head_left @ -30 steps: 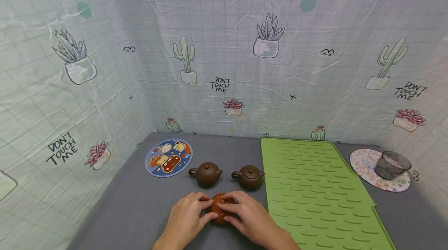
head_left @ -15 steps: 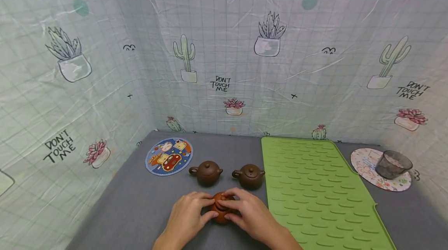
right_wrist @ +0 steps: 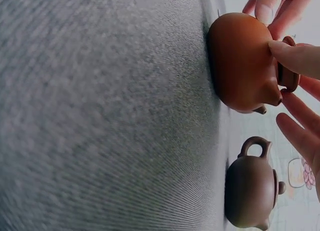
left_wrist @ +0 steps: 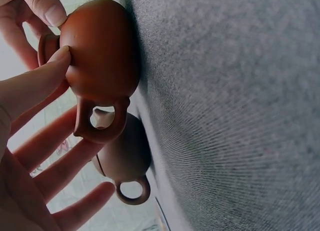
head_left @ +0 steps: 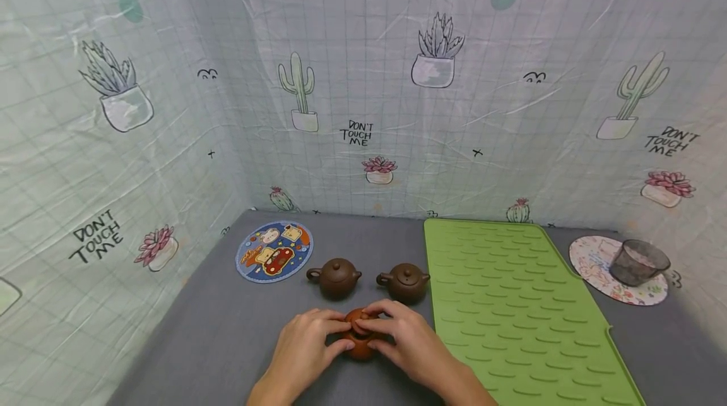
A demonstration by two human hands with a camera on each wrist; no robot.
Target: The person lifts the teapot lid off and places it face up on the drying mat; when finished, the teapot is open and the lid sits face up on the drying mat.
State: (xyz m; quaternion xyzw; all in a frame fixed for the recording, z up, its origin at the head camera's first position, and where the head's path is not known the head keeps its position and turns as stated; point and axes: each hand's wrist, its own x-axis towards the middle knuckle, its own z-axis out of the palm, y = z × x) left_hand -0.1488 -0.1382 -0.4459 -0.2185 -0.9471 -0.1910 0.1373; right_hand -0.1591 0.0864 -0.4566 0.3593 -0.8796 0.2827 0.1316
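The orange teapot (left_wrist: 102, 51) sits on the gray cloth (head_left: 216, 330), nearer the person than 2 brown teapots (head_left: 337, 280). The left hand (head_left: 309, 343) pinches its shoulder; the right hand (head_left: 409, 336) grips the tilted lid (right_wrist: 289, 77) (thumb against the pot). Probably stiff, light, breakable clay, best held by belly or handle (left_wrist: 120, 120). Fingers cover much of the lid; the inside is unreadable.
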